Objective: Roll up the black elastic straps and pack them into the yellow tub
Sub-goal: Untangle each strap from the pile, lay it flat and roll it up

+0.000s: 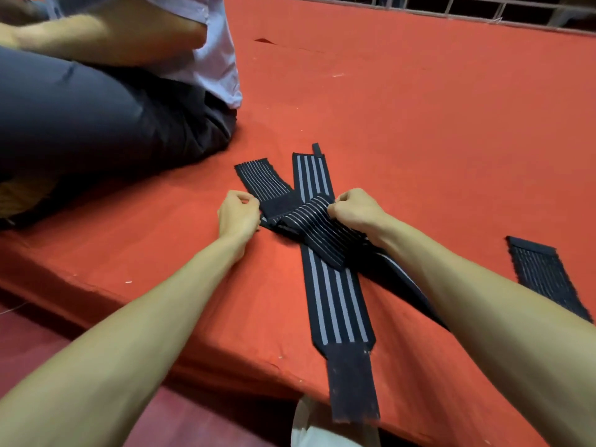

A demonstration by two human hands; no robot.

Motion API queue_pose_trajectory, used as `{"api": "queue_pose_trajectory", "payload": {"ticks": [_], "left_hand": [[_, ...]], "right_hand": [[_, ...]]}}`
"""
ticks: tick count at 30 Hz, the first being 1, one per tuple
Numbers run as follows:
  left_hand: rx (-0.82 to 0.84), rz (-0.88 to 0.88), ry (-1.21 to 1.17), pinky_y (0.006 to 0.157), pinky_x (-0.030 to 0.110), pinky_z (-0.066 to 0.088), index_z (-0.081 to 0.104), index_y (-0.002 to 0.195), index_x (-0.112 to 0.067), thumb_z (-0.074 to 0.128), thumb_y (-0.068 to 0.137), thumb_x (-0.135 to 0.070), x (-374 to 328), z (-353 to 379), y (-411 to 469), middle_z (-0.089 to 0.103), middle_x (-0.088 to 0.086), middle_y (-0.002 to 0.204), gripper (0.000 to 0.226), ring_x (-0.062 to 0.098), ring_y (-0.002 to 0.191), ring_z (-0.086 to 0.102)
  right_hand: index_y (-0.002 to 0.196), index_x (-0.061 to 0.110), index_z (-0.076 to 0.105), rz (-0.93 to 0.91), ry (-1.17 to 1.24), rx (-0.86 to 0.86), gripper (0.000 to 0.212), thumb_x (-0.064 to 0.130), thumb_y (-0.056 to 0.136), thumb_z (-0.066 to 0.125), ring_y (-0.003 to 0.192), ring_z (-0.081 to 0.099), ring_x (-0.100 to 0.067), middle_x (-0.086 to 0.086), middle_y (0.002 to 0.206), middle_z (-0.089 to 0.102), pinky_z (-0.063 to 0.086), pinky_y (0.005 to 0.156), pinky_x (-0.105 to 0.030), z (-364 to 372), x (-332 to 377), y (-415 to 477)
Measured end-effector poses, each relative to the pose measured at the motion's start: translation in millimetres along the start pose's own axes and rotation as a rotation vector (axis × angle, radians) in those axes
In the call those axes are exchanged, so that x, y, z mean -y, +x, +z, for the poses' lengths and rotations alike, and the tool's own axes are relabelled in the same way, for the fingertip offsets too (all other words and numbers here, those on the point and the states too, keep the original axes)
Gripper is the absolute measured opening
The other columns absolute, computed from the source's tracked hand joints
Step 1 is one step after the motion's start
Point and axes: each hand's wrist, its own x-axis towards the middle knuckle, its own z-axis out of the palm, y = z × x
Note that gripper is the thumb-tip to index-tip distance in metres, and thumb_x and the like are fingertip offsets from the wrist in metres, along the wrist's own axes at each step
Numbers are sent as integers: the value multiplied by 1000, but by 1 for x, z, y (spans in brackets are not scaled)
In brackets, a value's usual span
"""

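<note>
Left grip (238,214), right grip (354,211) pinching thin-striped strap (311,217); fingertips tucked out of sight.

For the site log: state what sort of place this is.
Probably an informal packing workshop: work happens on a raised platform covered in red cloth, black striped elastic straps lie spread on it, and another person sits on it.

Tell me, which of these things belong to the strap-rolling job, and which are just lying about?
Job: thin-striped strap, pinched by left hand and right hand; wide-striped strap beneath it; third strap at right. The yellow tub is not in view.

Lying about: seated person; red cloth; metal grille.
</note>
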Motion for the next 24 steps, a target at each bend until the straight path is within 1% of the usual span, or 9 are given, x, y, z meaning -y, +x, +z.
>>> {"api": "queue_pose_trajectory", "payload": {"ticks": [3,5,8,10,15,17,18,20,24], "left_hand": [[-62,9,41,90,42,52,56,105,-19,50,82,-27,4,13,42,69,11,100,25,33,100,65],[-105,-4,32,92,35,47,58,112,-11,53,87,-29,-5,20,58,67,12,108,31,33,110,59],[-192,-47,-16,69,30,36,60,97,1,62,92,-27,-19,33,78,62,14,103,29,25,93,53],[-234,-112,-107,66,29,40,57,84,-2,69,89,-20,-21,41,89,62,13,101,22,19,82,52],[-230,-193,-272,70,19,44,63,105,-4,74,84,-8,-20,37,93,63,4,107,24,15,88,53],[-244,-110,-252,61,14,46,65,86,-12,72,83,-4,-23,36,80,63,-3,84,10,13,86,56],[-234,-45,-220,66,16,49,67,83,-13,72,82,-5,-25,37,73,63,-4,78,10,15,87,60],[-206,68,-157,82,23,50,72,99,-10,73,80,-10,-30,43,61,69,1,87,19,16,92,65],[-121,320,-45,81,25,44,71,100,-11,68,86,-16,-54,46,30,63,-3,84,15,15,85,56]], "right_hand": [[76,17,53,-14,-7,-49,9,12,82,48,66,53,-20,-4,74,57,41,57,-29,14,0,26],[74,18,49,-26,-3,-66,10,13,82,48,63,50,-19,-1,71,55,37,54,-29,22,0,41],[69,17,46,-45,-9,-131,15,19,84,47,63,51,-23,-2,66,55,36,55,-33,33,-8,58],[63,16,45,-55,-8,-226,22,23,84,47,67,55,-29,-4,64,56,37,58,-36,40,-17,61],[61,16,42,-53,-4,-274,27,25,86,46,64,52,-26,-4,63,55,35,57,-35,45,-20,61],[62,15,44,-37,1,-250,26,25,86,46,65,52,-25,-2,64,56,35,57,-35,43,-18,60],[62,15,45,-29,14,-228,26,24,86,46,66,52,-24,-2,64,57,35,58,-35,41,-17,60],[65,17,50,-18,82,-159,22,21,86,46,67,53,-23,-2,68,58,36,62,-34,35,-16,60],[73,18,58,-41,201,-122,17,15,84,45,68,50,-18,-1,72,56,36,63,-30,13,-18,47]]}}
